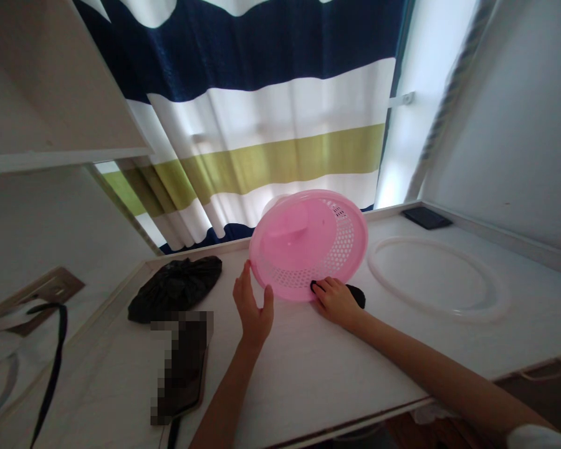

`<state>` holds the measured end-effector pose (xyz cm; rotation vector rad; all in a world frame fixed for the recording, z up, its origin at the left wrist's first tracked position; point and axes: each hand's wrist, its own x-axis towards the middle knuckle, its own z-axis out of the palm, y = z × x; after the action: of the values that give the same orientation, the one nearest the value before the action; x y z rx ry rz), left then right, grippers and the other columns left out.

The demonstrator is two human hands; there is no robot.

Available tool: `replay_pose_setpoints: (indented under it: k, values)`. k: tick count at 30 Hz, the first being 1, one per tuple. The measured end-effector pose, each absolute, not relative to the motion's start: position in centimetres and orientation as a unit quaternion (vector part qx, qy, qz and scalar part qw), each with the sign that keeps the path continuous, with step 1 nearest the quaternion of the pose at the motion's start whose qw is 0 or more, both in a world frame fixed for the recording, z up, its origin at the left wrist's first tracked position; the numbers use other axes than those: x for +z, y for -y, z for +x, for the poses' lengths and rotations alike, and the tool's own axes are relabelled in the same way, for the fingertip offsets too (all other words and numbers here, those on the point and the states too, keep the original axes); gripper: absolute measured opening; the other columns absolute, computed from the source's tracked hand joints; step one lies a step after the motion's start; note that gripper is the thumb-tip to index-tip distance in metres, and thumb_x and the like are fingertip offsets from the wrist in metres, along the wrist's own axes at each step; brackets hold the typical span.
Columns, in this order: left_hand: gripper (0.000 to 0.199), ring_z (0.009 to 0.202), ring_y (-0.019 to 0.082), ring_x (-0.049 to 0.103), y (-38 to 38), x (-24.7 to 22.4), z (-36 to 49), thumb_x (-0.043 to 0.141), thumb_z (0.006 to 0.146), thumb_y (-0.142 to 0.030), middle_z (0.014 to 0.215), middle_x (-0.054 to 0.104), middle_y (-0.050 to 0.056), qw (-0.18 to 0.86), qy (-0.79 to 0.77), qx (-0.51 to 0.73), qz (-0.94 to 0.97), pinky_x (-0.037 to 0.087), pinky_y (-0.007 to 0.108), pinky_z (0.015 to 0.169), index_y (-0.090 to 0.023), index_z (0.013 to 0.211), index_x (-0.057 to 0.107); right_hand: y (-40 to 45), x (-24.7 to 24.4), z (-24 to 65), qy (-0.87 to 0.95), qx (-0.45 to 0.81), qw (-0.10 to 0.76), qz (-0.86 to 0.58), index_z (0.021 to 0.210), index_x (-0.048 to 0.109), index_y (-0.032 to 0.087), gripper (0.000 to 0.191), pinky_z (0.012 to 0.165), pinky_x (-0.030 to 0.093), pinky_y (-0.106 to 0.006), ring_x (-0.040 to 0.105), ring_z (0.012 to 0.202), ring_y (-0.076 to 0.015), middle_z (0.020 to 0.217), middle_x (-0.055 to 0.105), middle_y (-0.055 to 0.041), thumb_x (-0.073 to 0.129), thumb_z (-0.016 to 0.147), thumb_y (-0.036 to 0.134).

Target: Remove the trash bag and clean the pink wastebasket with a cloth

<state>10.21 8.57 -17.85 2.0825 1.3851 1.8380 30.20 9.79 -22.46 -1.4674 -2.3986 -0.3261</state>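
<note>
A pink plastic basket [303, 231] with a perforated wall is tilted up on the white table, its opening facing me. My left hand [255, 312] is at its lower left rim, thumb and fingers spread apart; whether it touches the rim I cannot tell. My right hand [334, 302] is closed on a black cloth [356, 295] at the basket's lower rim. Part of the cloth shows by the fingertips and part sticks out behind the hand; the rest is hidden by the palm.
On the left lie a black plastic bag [175, 290] and a phone [189, 368], partly pixelated. To the right rests a translucent round lid [437, 277], with a dark flat object [427, 217] behind it. A striped curtain [262, 149] hangs along the table's [308, 368] back edge.
</note>
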Motion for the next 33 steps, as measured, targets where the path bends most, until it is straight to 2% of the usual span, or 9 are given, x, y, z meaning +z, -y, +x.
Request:
replay_pose_setpoints:
  k: [5, 9, 20, 25, 33]
  values:
    - [0.071, 0.119, 0.024, 0.03, -9.5, -18.7, 9.8, 0.054, 0.073, -0.027, 0.128, 0.037, 0.013, -0.045, -0.473, 0.576, 0.665, 0.014, 0.044, 0.1, -0.018, 0.132, 0.015, -9.7, -22.3, 30.2, 0.838, -0.113, 0.148, -0.512, 0.101, 0.055, 0.011, 0.031, 0.077, 0.033, -0.034, 0.044, 0.088, -0.0222, 0.092, 0.056, -0.0124, 0.041, 0.079, 0.027]
    - [0.071, 0.114, 0.025, 0.033, -10.0, -19.3, 9.5, 0.05, 0.073, -0.024, 0.123, 0.041, 0.014, -0.078, -0.493, 0.567, 0.656, 0.017, 0.044, 0.098, -0.015, 0.133, 0.013, -9.7, -22.2, 30.2, 0.84, -0.118, 0.144, -0.51, 0.1, 0.055, 0.011, 0.03, 0.077, 0.032, -0.034, 0.044, 0.088, -0.0227, 0.092, 0.056, -0.0126, 0.041, 0.078, 0.026]
    - [0.076, 0.093, 0.024, 0.041, -10.5, -19.5, 8.1, 0.052, 0.064, -0.019, 0.1, 0.042, 0.011, -0.095, -0.554, 0.546, 0.622, 0.033, 0.042, 0.086, -0.014, 0.132, 0.019, -9.4, -22.3, 29.7, 0.845, -0.155, 0.131, -0.495, 0.097, 0.057, 0.009, 0.028, 0.076, 0.031, -0.036, 0.043, 0.086, -0.0239, 0.089, 0.055, -0.0141, 0.042, 0.077, 0.023]
    - [0.072, 0.087, 0.021, 0.045, -10.8, -20.0, 7.7, 0.051, 0.063, -0.016, 0.099, 0.04, 0.01, -0.071, -0.552, 0.549, 0.623, 0.036, 0.04, 0.083, -0.016, 0.129, 0.023, -9.4, -22.4, 29.7, 0.843, -0.168, 0.133, -0.494, 0.095, 0.057, 0.009, 0.027, 0.075, 0.032, -0.035, 0.043, 0.085, -0.0236, 0.089, 0.055, -0.0136, 0.043, 0.076, 0.021]
    - [0.066, 0.09, 0.022, 0.047, -10.9, -21.8, 8.8, 0.051, 0.068, -0.024, 0.095, 0.046, 0.011, -0.096, -0.582, 0.484, 0.647, 0.039, 0.039, 0.081, -0.006, 0.125, 0.023, -9.7, -22.8, 29.9, 0.835, -0.185, 0.132, -0.501, 0.101, 0.054, 0.006, 0.031, 0.074, 0.033, -0.033, 0.043, 0.086, -0.0226, 0.088, 0.055, -0.013, 0.045, 0.074, 0.018]
